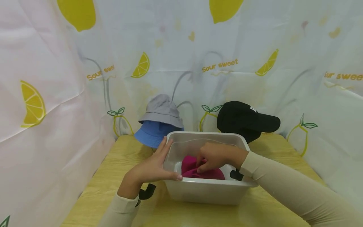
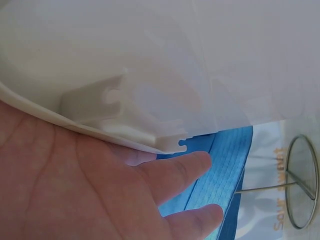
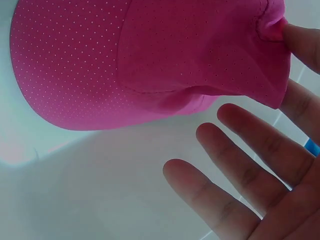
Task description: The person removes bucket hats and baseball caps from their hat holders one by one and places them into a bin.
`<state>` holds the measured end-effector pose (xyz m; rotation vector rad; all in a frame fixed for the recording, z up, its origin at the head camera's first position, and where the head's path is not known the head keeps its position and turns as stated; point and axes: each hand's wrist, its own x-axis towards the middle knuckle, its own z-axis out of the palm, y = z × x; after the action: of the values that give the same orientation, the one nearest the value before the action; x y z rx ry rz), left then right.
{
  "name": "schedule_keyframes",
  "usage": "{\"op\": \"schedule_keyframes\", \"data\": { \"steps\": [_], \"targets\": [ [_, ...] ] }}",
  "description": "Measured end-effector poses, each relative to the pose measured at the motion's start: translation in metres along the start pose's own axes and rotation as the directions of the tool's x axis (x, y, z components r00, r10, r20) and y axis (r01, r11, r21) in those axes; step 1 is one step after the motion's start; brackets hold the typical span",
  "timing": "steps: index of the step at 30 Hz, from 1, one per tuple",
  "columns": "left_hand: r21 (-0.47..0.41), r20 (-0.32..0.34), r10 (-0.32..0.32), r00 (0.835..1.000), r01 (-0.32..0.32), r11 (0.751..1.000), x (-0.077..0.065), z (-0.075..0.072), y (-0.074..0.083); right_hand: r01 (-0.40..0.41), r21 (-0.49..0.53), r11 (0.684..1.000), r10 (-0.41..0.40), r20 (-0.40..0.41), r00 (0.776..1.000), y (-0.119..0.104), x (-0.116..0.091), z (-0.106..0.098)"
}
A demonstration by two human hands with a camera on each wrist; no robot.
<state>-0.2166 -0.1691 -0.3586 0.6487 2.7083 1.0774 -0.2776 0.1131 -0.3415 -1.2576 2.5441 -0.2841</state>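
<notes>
A pink baseball cap with a perforated pattern lies in a whitish plastic bin. My right hand reaches into the bin and pinches the cap's crown between thumb and index finger; the other fingers stay apart from the fabric in the right wrist view. At the bin's left front corner, my left hand rests against the rim, its thumb along the front edge. In the left wrist view its straight, spread fingers extend past the rim on the outside.
Behind the bin at left, a grey bucket hat sits over a blue bucket hat. A black baseball cap is behind it at right, above another dark item. The wooden table meets a lemon-print curtain on three sides.
</notes>
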Motion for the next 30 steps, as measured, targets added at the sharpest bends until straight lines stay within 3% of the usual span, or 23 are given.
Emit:
{"op": "schedule_keyframes", "data": {
  "steps": [16,30],
  "targets": [
    [0.012,0.005,0.010,1.000,-0.010,1.000,-0.0009,0.0006,-0.0017,0.046,-0.059,0.997,-0.046,-0.001,0.999,0.0024,0.0010,-0.0020],
    [-0.002,-0.002,0.001,1.000,-0.001,1.000,-0.0012,0.0007,-0.0031,0.049,-0.047,0.998,-0.049,0.008,0.999,0.0022,0.0014,-0.0012]
  ]
}}
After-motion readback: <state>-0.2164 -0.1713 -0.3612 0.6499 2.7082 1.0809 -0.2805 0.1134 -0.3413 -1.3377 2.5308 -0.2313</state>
